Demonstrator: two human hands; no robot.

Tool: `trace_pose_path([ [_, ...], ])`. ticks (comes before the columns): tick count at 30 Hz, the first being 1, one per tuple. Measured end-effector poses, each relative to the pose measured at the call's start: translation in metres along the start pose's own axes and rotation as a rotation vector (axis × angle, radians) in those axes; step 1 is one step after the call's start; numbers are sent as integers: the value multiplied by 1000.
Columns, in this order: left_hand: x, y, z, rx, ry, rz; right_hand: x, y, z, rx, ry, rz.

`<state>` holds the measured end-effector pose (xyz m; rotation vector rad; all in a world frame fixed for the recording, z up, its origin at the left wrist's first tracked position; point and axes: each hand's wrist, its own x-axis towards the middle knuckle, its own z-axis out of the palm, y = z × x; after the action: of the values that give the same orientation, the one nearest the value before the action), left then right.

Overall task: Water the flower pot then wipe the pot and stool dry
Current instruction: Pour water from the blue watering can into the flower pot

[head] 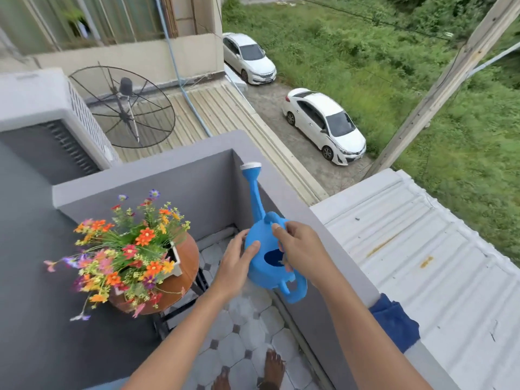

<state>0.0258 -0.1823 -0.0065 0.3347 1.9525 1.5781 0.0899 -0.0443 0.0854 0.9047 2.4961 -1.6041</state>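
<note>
A blue watering can with a white rose head is held up in the balcony corner, spout pointing up and away. My right hand grips its top handle. My left hand presses against the can's left side. To the left, a white square flower pot full of orange, pink and purple flowers stands on a round brown stool. A dark blue cloth hangs over the balcony wall on the right, behind my right forearm.
Grey balcony walls enclose the corner. The floor is pale tile, with my bare feet at the bottom. An air-conditioner unit sits at the left. Beyond are metal roofs, a satellite dish and two white cars far below.
</note>
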Motion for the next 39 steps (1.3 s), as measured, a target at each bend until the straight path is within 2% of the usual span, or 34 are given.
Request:
trace_pose_path([
  [7, -61, 9, -71, -118, 99, 1, -20, -74, 59, -298, -110, -240],
  [13, -101, 12, -112, -219, 152, -50, -30, -112, 99, -463, -178, -320],
  [19, -118, 13, -139, -237, 142, -159, -34, -138, 126, -559, -252, -303],
  [21, -122, 14, -143, -249, 141, -166, -35, -149, 135, -569, -279, -289],
  [29, -127, 18, -154, -245, 97, -154, -32, -174, 149, -859, -325, -356],
  [34, -128, 14, -158, -229, 135, -151, -33, -182, 160, -871, -334, -259],
  [39, -125, 6, -161, -203, 194, -166, -31, -185, 168, -1010, -325, -344],
])
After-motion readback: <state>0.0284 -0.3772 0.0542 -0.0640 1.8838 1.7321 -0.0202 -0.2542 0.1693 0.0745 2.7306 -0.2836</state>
